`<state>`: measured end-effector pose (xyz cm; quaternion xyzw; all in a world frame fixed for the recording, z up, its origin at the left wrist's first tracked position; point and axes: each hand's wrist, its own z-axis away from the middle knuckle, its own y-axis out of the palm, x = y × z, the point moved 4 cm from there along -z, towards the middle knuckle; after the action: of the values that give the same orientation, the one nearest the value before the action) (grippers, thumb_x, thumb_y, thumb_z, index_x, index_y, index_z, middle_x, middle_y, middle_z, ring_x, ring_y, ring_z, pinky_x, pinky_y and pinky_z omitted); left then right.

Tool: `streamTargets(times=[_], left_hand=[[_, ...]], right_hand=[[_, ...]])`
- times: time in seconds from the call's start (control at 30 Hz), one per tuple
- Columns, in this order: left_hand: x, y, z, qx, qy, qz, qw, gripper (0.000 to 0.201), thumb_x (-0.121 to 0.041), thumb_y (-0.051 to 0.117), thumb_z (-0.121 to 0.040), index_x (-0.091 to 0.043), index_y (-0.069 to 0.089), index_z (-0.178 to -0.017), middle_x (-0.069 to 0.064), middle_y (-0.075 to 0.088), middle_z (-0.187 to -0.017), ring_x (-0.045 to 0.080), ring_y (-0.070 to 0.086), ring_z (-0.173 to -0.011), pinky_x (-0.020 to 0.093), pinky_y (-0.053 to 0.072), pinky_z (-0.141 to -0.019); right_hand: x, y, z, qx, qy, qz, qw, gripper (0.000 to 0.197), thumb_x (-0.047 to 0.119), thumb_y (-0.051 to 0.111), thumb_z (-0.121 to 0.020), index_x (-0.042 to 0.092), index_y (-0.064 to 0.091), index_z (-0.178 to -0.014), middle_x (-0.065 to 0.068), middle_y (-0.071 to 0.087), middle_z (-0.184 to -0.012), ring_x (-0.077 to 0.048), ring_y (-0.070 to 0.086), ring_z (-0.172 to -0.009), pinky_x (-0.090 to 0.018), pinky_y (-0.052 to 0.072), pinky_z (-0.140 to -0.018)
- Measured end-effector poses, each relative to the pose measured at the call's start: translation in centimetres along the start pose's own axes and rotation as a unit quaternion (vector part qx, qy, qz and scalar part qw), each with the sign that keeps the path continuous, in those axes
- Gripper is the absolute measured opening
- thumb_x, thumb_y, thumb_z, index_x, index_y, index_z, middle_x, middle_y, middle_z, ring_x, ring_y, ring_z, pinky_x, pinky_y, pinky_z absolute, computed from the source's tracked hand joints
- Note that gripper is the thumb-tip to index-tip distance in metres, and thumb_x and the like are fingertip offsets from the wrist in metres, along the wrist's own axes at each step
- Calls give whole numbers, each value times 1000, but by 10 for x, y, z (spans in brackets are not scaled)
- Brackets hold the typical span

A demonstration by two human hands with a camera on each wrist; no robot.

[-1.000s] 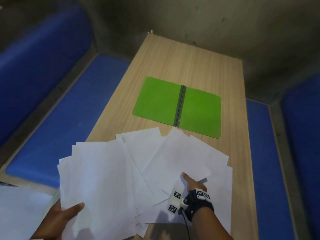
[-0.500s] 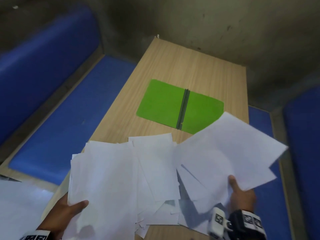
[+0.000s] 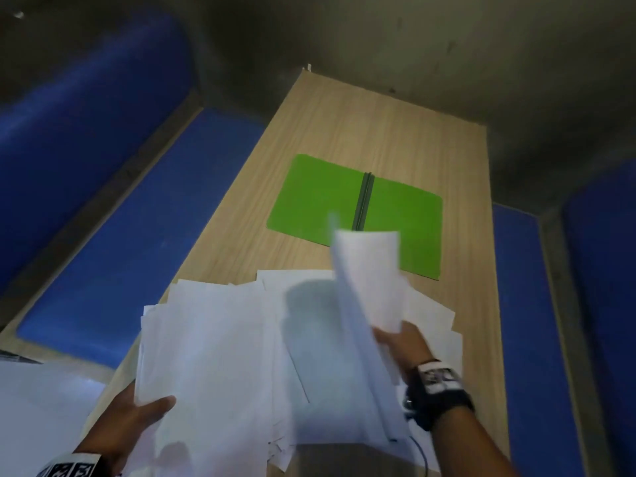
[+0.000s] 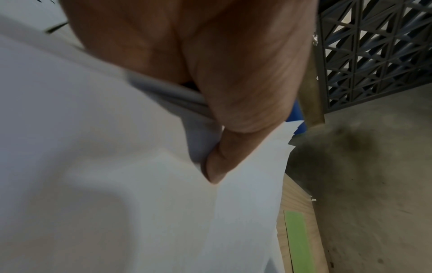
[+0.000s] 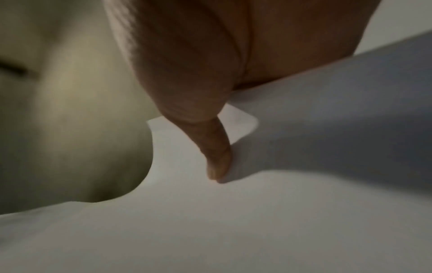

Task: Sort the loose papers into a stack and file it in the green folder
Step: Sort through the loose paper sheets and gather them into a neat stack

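surface: long pale wood-grain table [image 3: 347,132] running away from the person, blue padded benches [image 3: 144,228] along both sides, grey concrete wall behind.
green folder: green folder [image 3: 320,197] lies open and flat on the table past the papers, inside faces up, corners rounded, a dark spine strip down its middle.
folder axis: its long axis runs across the table, left to right; the spine points along the table's length, towards and away from the person. the near right part is hidden behind the raised sheets.
loose papers: plain white loose papers [image 3: 220,339], unevenly fanned, overlapping at many angles, covering the near end of the table and hanging past its left edge.
raised sheets: a few white raised sheets [image 3: 368,280] stand nearly on edge above the spread, motion-blurred, top edge towards the folder, casting a shadow on the sheets to their left.
left hand: left hand [image 3: 137,414] clamps the near left corner of the spread, thumb on top, fingers underneath; the left wrist view shows several layered sheet edges pinched at the thumb.
right hand: right hand [image 3: 406,346] grips the raised sheets at their lower edge, thumb pressed on the paper.
hands: well apart, one at each side of the spread.
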<state>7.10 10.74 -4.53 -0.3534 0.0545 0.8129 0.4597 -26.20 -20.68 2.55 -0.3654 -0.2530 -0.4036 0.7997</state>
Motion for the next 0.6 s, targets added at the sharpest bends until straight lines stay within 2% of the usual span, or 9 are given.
streamTargets(times=[0.03, 0.1, 0.17, 0.2, 0.27, 0.33, 0.43, 0.5, 0.6], left_hand=[[0, -1, -1, -1, 4, -3, 1000, 62, -7, 82, -78, -18, 56, -133, 14, 71, -115, 37, 65, -105, 53, 48, -98], [-1, -1, -1, 3, 6, -13, 1000, 70, -16, 85, -69, -19, 57, -134, 14, 72, -116, 36, 66, -107, 55, 48, -101], [0, -2, -4, 2, 2, -11, 1000, 68, -17, 86, -70, -22, 57, -132, 14, 71, -118, 36, 64, -109, 54, 46, -102], [0, -3, -5, 0, 3, -7, 1000, 71, -22, 87, -68, -24, 56, -132, 14, 70, -119, 36, 63, -109, 54, 46, -103], [5, -5, -12, -2, 1, -16, 1000, 87, -39, 87, -55, -30, 54, -135, 10, 70, -119, 36, 63, -111, 57, 45, -104], [14, -8, -20, -2, 1, -11, 1000, 96, -47, 86, -45, -31, 54, -134, 9, 71, -118, 36, 64, -110, 58, 45, -104], [18, -9, -23, 4, 3, 13, 1000, 89, -38, 88, -56, -32, 52, -137, 9, 71, -119, 36, 65, -110, 59, 46, -103], [7, -6, -18, 10, 16, 18, 1000, 76, -22, 87, -74, -32, 49, -140, 11, 69, -119, 37, 63, -109, 57, 46, -102], [1, -6, -17, 22, 23, 60, 998, 51, 4, 68, -88, -20, 52, -131, 14, 68, -108, 35, 63, -98, 44, 49, -85]], right_hand=[[-11, 19, -12, 23, 13, 61, 998, 34, 11, 74, -82, -8, 67, -110, -10, 68, -90, -16, 65, -71, -20, 48, -55], [-27, 47, -27, 30, 23, 139, 990, 37, 17, 78, -78, -3, 68, -108, -9, 64, -93, -22, 63, -85, -26, 45, -65], [-33, 65, -35, 12, 28, 149, 988, 41, 19, 81, -74, 2, 64, -106, -12, 64, -98, -25, 63, -86, -30, 46, -66], [-34, 71, -37, 1, 33, 149, 988, 50, 21, 83, -71, 3, 58, -111, -12, 63, -102, -26, 61, -87, -30, 47, -68], [-32, 80, -36, -2, 49, 141, 989, 68, 23, 86, -68, 7, 45, -120, -8, 56, -106, -25, 57, -90, -28, 46, -71], [-34, 86, -38, 8, 62, 130, 990, 73, 19, 86, -68, 9, 39, -123, -7, 53, -108, -23, 54, -89, -27, 46, -72], [-39, 85, -40, 7, 64, 140, 988, 63, 17, 85, -68, 7, 50, -119, -7, 61, -110, -25, 61, -90, -29, 51, -73], [-41, 74, -39, 10, 67, 109, 992, 43, 15, 84, -69, 3, 63, -104, -9, 68, -100, -28, 65, -87, -31, 56, -74], [-49, 36, -32, -23, 74, 19, 997, 26, 8, 82, -72, 5, 67, -93, -12, 69, -91, -26, 65, -80, -26, 51, -64]])
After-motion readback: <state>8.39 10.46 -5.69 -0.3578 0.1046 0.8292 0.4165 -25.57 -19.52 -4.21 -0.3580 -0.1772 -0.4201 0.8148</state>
